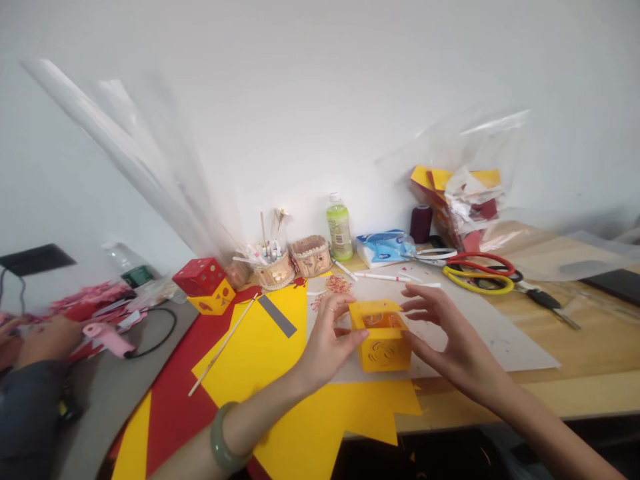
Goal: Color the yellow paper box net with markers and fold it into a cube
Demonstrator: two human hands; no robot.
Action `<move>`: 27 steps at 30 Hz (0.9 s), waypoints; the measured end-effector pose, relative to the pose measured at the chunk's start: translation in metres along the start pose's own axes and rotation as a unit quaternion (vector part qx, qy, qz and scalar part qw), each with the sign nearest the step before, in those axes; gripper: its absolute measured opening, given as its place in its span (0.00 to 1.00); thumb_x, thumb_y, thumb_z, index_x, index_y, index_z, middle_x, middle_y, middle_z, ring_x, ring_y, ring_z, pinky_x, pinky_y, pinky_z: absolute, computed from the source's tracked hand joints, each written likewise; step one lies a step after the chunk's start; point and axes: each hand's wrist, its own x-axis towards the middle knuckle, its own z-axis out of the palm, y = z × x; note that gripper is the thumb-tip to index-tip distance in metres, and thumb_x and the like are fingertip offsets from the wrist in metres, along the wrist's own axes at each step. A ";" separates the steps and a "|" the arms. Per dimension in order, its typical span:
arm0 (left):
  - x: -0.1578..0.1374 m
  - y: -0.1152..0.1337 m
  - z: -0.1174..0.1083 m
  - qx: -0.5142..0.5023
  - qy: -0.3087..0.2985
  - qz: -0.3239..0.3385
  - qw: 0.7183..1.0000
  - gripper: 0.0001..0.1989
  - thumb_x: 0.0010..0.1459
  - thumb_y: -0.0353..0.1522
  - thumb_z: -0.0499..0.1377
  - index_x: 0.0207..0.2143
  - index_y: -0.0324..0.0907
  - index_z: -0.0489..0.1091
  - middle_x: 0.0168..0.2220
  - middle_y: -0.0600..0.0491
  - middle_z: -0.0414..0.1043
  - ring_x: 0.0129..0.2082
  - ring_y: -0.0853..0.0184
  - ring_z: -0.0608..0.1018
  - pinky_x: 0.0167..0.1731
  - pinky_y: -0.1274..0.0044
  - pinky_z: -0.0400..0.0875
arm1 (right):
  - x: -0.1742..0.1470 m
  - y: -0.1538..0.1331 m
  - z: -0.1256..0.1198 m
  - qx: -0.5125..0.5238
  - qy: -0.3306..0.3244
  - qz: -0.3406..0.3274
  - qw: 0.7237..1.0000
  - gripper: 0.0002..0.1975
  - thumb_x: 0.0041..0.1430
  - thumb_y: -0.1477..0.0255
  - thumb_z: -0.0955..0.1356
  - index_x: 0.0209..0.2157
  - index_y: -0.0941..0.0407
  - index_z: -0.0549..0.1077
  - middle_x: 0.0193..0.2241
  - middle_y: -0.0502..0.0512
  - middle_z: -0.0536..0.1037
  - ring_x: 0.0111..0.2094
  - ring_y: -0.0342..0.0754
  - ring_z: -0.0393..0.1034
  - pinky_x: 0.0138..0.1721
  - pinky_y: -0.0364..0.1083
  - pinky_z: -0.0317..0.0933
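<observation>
A small yellow paper box (386, 355) with swirl cut-outs on its front stands over the white paper sheet, its top uncovered and orange patterns visible inside. My left hand (330, 340) grips its left side, with the thumb along the near edge and the fingers behind. On the right side, my right hand (445, 333) has its thumb against the wall and its fingertips at the far corner, fingers slightly spread. Yellow cardstock sheets (305, 427) lie under and beside my left forearm. Small red and orange paper bits (339, 285) are scattered just behind the left hand.
Scissors (480, 273) lie to the right, near a tissue pack (385, 248) and a green bottle (339, 230). A red-and-yellow box pair (203, 287) and a wooden stick (223, 347) are left. At far left, another person's hand (50, 340) is near a pink glue gun (109, 339).
</observation>
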 end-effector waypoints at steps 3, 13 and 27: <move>0.000 -0.003 -0.002 0.023 0.001 0.005 1.000 0.19 0.52 0.32 0.59 0.45 0.47 0.57 0.51 0.47 0.57 0.54 0.59 0.65 0.41 0.71 0.68 | 0.000 0.002 -0.001 0.015 -0.011 0.019 1.000 0.25 0.58 0.73 0.63 0.55 0.47 0.52 0.50 0.57 0.59 0.42 0.49 0.68 0.43 0.53 0.67; 0.003 -0.011 -0.001 0.053 0.053 0.004 0.997 0.25 0.47 0.36 0.64 0.44 0.45 0.54 0.48 0.48 0.60 0.52 0.60 0.65 0.48 0.67 0.61 | 0.001 0.007 -0.007 -0.010 -0.053 -0.013 0.998 0.28 0.57 0.76 0.62 0.56 0.49 0.48 0.48 0.58 0.60 0.41 0.49 0.65 0.43 0.53 0.64; -0.001 -0.008 -0.005 0.154 0.059 0.031 0.986 0.18 0.48 0.35 0.64 0.39 0.43 0.61 0.42 0.50 0.66 0.45 0.63 0.69 0.48 0.69 0.60 | 0.006 0.013 -0.006 0.017 -0.086 0.011 0.996 0.26 0.57 0.72 0.62 0.55 0.49 0.48 0.48 0.59 0.62 0.48 0.53 0.63 0.50 0.57 0.59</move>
